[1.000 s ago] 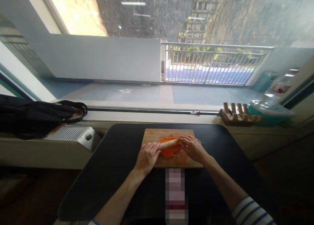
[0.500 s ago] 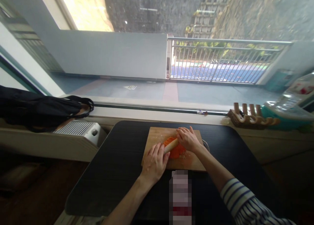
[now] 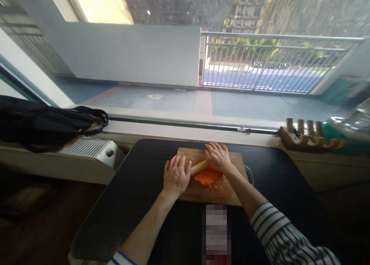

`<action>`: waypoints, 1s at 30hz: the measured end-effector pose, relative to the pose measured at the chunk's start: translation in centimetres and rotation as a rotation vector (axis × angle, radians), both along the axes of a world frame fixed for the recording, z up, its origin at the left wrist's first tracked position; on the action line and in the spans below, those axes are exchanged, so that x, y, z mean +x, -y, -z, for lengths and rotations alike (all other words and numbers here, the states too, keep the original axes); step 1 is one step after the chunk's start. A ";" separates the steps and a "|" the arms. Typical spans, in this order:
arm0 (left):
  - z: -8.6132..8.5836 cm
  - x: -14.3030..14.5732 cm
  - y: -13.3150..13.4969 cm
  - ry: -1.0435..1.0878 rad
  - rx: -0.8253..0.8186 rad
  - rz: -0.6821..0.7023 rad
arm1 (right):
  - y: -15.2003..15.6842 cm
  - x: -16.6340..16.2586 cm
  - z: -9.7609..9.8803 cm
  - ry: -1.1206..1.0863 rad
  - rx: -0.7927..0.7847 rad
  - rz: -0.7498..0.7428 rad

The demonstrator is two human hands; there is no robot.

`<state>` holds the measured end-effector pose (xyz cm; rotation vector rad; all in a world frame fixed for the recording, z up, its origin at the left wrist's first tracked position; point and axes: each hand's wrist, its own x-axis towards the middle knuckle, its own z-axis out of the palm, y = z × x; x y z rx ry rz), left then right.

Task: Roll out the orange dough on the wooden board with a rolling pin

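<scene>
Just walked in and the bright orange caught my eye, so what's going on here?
A person has both hands laid over a pale rolling pin, the left hand at one end and the right hand at the other, fingers outstretched. The pin lies along the far edge of a flattened orange, dough-like piece on a wooden board. Pale crumbs are scattered beside it. The board sits on a black table.

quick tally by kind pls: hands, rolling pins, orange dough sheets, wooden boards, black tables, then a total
Hands: 2 (left hand, right hand)
Rolling pin: 1
Orange dough sheet: 1
Wooden board: 1
Black table: 1
Total: 6
</scene>
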<state>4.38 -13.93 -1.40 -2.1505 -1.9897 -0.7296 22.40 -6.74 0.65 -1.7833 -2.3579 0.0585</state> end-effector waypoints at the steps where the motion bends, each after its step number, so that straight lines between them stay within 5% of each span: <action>1: 0.0 -0.1 -0.2 0.005 0.002 -0.001 | -0.1 -0.2 -0.2 0.003 -0.004 0.000; 10: -0.2 -0.8 -1.1 -0.024 -0.041 -0.003 | -0.2 -0.7 -1.4 0.034 -0.109 0.010; 30: 0.3 0.9 4.4 -0.119 -0.023 0.251 | 6.8 3.0 1.1 -0.007 0.036 0.022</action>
